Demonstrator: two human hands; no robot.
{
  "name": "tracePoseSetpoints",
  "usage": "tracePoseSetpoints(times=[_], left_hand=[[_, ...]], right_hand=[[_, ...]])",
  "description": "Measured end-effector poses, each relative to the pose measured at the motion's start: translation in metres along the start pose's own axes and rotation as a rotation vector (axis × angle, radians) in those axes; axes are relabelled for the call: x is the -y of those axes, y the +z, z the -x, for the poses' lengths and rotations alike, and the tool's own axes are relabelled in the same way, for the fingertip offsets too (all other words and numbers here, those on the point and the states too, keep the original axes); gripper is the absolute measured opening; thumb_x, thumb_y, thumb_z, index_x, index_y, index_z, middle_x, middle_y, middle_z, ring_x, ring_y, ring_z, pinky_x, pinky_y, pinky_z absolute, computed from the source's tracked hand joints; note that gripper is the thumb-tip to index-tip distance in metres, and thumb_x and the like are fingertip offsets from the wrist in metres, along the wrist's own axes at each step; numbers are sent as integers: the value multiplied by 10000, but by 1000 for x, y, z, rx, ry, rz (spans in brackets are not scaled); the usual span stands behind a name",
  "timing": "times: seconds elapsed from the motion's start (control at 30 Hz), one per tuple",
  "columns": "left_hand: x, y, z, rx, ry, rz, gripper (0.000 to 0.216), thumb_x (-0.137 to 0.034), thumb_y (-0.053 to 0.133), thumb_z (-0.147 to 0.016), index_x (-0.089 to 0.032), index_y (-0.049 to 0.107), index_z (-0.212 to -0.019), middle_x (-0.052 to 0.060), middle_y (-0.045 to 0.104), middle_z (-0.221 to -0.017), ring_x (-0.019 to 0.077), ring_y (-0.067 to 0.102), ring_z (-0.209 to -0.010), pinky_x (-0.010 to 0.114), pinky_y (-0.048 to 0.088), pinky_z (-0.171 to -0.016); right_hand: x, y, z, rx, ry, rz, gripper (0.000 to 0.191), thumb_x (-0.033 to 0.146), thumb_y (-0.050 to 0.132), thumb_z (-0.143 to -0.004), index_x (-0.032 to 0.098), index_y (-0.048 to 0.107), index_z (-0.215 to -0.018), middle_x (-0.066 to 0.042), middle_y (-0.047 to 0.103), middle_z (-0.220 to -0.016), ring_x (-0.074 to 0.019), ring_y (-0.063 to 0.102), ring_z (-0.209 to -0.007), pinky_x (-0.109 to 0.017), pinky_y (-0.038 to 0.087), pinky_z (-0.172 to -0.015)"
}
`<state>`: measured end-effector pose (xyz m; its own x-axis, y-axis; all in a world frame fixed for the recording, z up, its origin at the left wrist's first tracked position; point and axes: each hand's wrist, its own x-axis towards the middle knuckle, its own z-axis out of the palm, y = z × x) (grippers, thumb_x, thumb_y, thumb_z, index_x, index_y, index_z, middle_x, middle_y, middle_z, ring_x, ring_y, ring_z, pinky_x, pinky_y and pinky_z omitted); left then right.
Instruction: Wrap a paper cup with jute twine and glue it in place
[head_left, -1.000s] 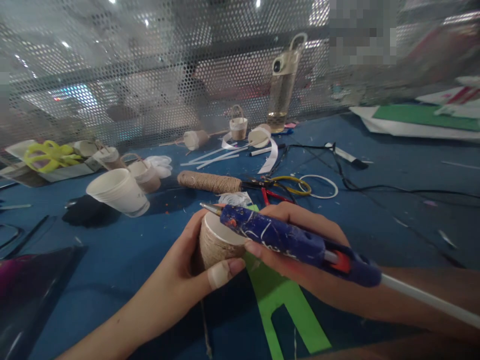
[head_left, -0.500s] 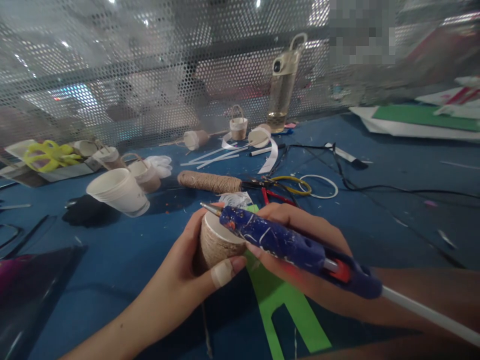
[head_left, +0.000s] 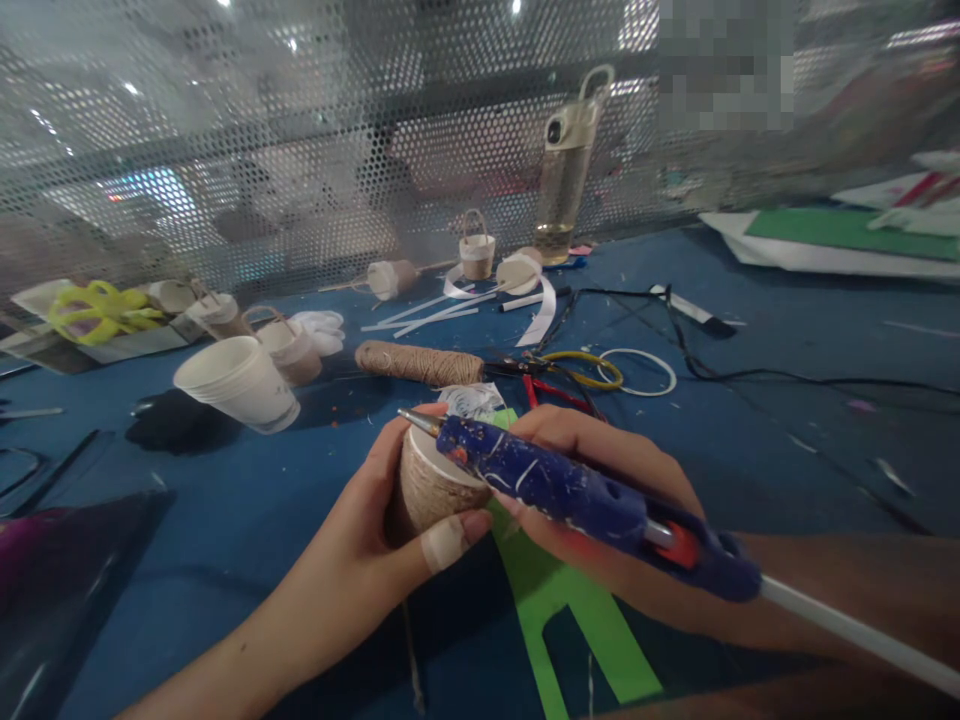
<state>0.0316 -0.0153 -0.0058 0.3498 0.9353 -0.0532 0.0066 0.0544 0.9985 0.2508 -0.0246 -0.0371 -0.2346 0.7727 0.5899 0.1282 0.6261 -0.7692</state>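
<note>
My left hand [head_left: 367,540] is wrapped round a paper cup [head_left: 431,490] covered in twine, its white rim tilted up. A strip of tape circles my left thumb. In my right hand [head_left: 622,460] is a blue hot glue gun [head_left: 555,480], with a white glue stick [head_left: 847,625] coming out of its back end. The metal nozzle [head_left: 420,420] lies over the cup's rim; whether it touches I cannot tell. My right fingertips are close to the cup's right side. Beneath my hands lies a bright green cut sheet [head_left: 577,610], and a loose twine end hangs below the cup.
Beyond the cup lie a twine roll [head_left: 420,363], scissors [head_left: 581,368] and a white ring [head_left: 649,372]. Stacked paper cups [head_left: 236,380] and small baskets [head_left: 476,255] stand left and behind. A water bottle [head_left: 562,180] stands before the mesh screen. Black cable [head_left: 787,378] crosses the right side.
The glue gun's nozzle has shifted very slightly left and down over the cup's rim. Both hands keep their grip, and the cup has hardly moved.
</note>
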Motion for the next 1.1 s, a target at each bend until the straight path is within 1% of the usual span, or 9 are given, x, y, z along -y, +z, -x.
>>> tracePoseSetpoints(times=[0.1, 0.23, 0.4, 0.5, 0.6, 0.67, 0.83, 1.0, 1.1], left_hand=[[0, 0, 0, -2, -12, -13, 619, -372, 934, -847, -299, 665, -1400, 35, 783, -1298, 299, 725, -1256, 356, 575, -1087], [0, -1, 1, -5, -19, 3, 608, -357, 936, -852, -312, 666, -1395, 15, 784, -1301, 272, 732, -1254, 312, 580, -1075], [-1, 1, 1, -14, -19, -5, 627, -361, 939, -847, -303, 654, -1402, 22, 791, -1289, 277, 744, -1231, 317, 598, -1055], [-1, 1, 1, 0, -18, 17, 605, -353, 938, -850, -321, 658, -1386, 2, 790, -1293, 257, 742, -1236, 292, 589, -1056], [-1, 0, 1, -1, -19, 6, 621, -351, 943, -841, -309, 659, -1392, 17, 786, -1314, 278, 731, -1261, 317, 584, -1075], [-1, -1, 1, 2, -20, 4, 629, -358, 942, -841, -303, 655, -1398, 24, 787, -1315, 288, 734, -1256, 334, 589, -1077], [-2, 0, 1, -4, -26, 9, 622, -336, 944, -839, -310, 663, -1394, 14, 791, -1311, 275, 739, -1254, 311, 595, -1065], [-3, 0, 0, -3, -16, 3, 624, -354, 943, -844, -300, 663, -1399, 19, 793, -1299, 270, 745, -1248, 295, 595, -1062], [-3, -1, 0, 1, -20, -8, 641, -360, 941, -844, -294, 655, -1414, 34, 791, -1308, 289, 746, -1247, 323, 600, -1064]], right_hand=[[-1, 0, 0, -8, -15, 7, 224, 212, 796, -900, 278, 638, -1045, -4, 730, -1042, -193, 692, -873, -286, 562, -705], [-4, -2, 0, 41, -33, 27, 221, 195, 775, -919, 266, 627, -1066, -12, 727, -1061, -184, 686, -865, -293, 571, -729], [-4, -4, -2, 46, -86, 31, 275, 164, 783, -903, 286, 603, -1070, 5, 717, -1017, -197, 702, -902, -286, 564, -691], [-1, -2, -2, 36, -52, 28, 227, 190, 778, -917, 277, 621, -1056, 5, 713, -994, -180, 681, -846, -296, 560, -695], [1, 1, -2, 24, 4, -19, 176, 211, 776, -920, 264, 642, -1020, 2, 706, -977, -172, 654, -808, -313, 539, -706], [0, 2, -2, -15, 4, -48, 179, 190, 783, -904, 263, 641, -986, 8, 699, -958, -162, 630, -783, -312, 518, -700], [0, 1, -3, 29, -3, -35, 171, 175, 777, -907, 257, 636, -958, 18, 691, -940, -139, 611, -754, -287, 501, -675], [3, 1, -5, -4, -5, -25, 198, 148, 778, -894, 259, 626, -956, 20, 696, -954, -144, 626, -782, -289, 513, -703], [2, 1, -6, 7, -19, -14, 208, 125, 776, -882, 253, 632, -959, 16, 702, -977, -142, 638, -792, -293, 516, -718]])
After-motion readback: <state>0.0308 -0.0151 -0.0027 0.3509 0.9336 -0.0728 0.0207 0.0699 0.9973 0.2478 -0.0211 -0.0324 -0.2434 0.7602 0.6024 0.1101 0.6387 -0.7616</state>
